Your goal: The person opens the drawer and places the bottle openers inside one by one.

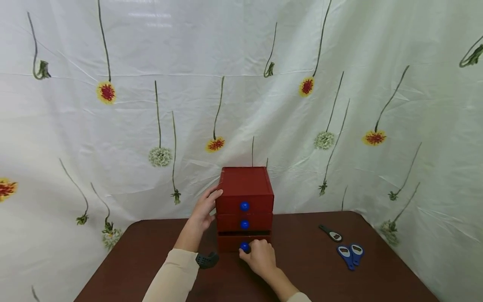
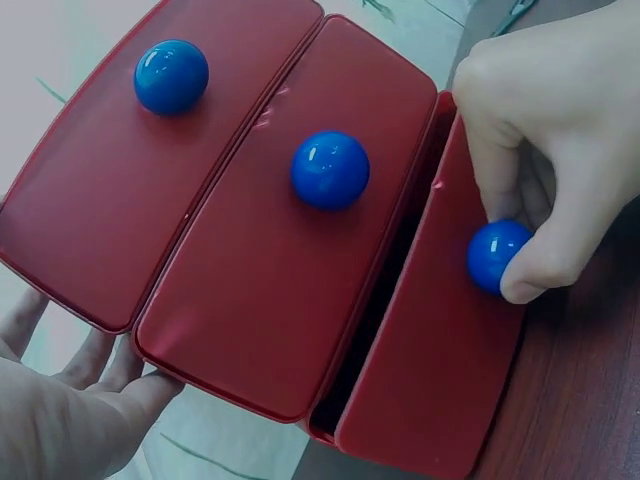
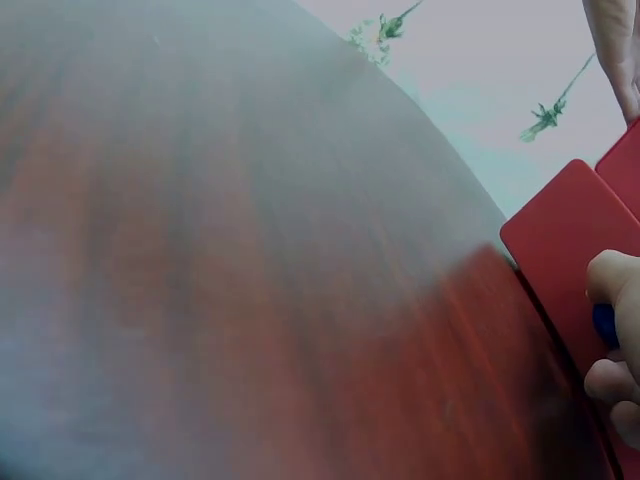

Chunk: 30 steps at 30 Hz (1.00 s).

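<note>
A small red drawer cabinet with three drawers, one blue ball knob on each, stands at the back of the table. Its bottom drawer is pulled out slightly, leaving a dark gap along its top edge. My right hand pinches the bottom drawer's blue knob between thumb and fingers. Against the cabinet's left side rests my left hand, fingers extended near the upper drawers. The top knob and middle knob are untouched, their drawers pushed in. What lies inside the bottom drawer is hidden.
To the right on the dark brown table lie a black handled tool and two blue ones partly overlapping. A white flower-patterned curtain hangs behind the table.
</note>
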Each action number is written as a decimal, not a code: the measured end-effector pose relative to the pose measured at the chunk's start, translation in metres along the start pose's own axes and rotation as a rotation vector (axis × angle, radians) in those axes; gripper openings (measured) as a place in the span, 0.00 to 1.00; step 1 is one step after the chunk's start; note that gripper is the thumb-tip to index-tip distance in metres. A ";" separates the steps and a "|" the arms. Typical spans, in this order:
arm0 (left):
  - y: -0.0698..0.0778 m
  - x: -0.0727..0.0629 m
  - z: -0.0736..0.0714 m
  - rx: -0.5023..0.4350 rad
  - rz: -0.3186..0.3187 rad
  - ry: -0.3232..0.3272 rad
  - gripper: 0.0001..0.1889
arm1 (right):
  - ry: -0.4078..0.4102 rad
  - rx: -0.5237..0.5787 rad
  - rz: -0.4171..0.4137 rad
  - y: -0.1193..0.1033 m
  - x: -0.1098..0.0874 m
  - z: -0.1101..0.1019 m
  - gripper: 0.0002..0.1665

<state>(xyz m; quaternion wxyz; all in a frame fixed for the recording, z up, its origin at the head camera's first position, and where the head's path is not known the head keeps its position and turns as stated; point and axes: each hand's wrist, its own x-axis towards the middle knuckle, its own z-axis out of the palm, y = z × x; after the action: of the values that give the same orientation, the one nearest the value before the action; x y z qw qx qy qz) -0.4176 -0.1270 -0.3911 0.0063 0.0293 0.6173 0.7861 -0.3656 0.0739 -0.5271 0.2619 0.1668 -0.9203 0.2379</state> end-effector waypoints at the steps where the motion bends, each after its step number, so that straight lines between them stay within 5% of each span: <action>1: 0.000 0.000 0.000 -0.002 -0.003 -0.001 0.35 | 0.001 0.005 -0.005 0.000 -0.002 -0.001 0.39; 12: 0.001 0.001 0.000 -0.015 -0.010 0.012 0.34 | 0.039 0.068 -0.045 -0.002 -0.011 -0.004 0.40; 30: 0.000 0.001 0.001 -0.016 -0.016 0.026 0.33 | -0.045 0.083 -0.021 -0.003 -0.017 -0.008 0.39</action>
<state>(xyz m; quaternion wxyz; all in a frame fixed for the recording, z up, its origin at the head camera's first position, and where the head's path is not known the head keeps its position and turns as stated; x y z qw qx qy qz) -0.4189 -0.1259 -0.3911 0.0048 0.0142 0.6114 0.7912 -0.3473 0.0789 -0.5301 0.2367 0.1927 -0.9133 0.2695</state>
